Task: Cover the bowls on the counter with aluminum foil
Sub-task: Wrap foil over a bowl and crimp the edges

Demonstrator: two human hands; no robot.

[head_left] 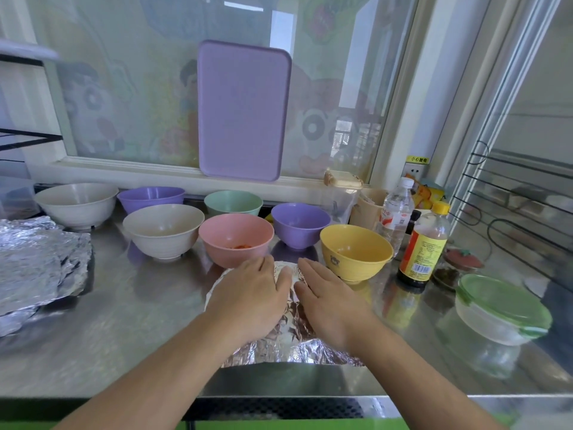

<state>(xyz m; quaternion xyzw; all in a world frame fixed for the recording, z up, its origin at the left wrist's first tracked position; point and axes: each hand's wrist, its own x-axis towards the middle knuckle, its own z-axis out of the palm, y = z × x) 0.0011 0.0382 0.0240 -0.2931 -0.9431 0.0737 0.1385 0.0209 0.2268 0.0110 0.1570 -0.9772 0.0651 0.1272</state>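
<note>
The head view shows a shiny stainless-steel tabletop (130,321) with a bowl wrapped in crinkled aluminum foil (291,333) set near the middle of its front edge. The left hand (251,293) and the right hand (328,302) are laid flat on top of the foil-covered bowl, side by side; the fingers of both are held straight and spread, pressing on the foil without curling round it. Loose foil is seen spreading out onto the tabletop toward the front edge.

Just behind the hands, a pink plastic bowl (236,238) with something red-orange inside and a yellow plastic bowl (355,252) are placed uncovered. Further toward the back edge, a cream ribbed bowl (161,231), a purple bowl (300,225), a mint-green bowl (233,202), a second purple bowl (151,197) and a large cream bowl (77,204) are arranged, all uncovered. A crumpled sheet of spare aluminum foil (40,265) is spread at the left edge.

Toward the right edge, a dark sauce bottle with a yellow cap (423,246), a clear water bottle (397,212) and a clear round container with a green lid (502,308) are found. A lilac rectangular tray (243,110) is leaned upright against the window behind the back edge.
</note>
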